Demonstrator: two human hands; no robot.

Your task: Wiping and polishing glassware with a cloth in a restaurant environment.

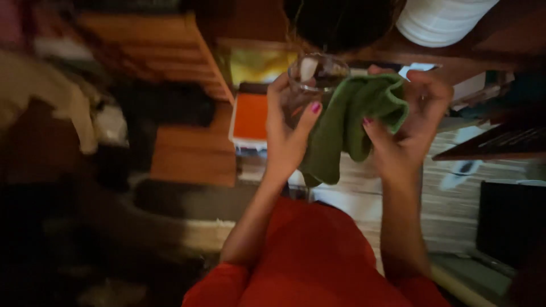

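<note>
Dim home room: wooden furniture (153, 34), striped rug (455, 199), laptop (500, 142) and orange book (250, 116) lying about.

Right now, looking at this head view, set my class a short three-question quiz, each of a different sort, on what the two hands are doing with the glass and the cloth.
1. True or false: the left hand holds the glass.
2. Multiple choice: the cloth is A) white, B) green, C) orange.
3. Short answer: which hand holds the cloth against the glass?

Key
1. True. The left hand's grip is closed round the glass.
2. B. The cloth is green and hangs down between the hands.
3. The right hand. It bunches the cloth beside the rim of the glass.
</note>
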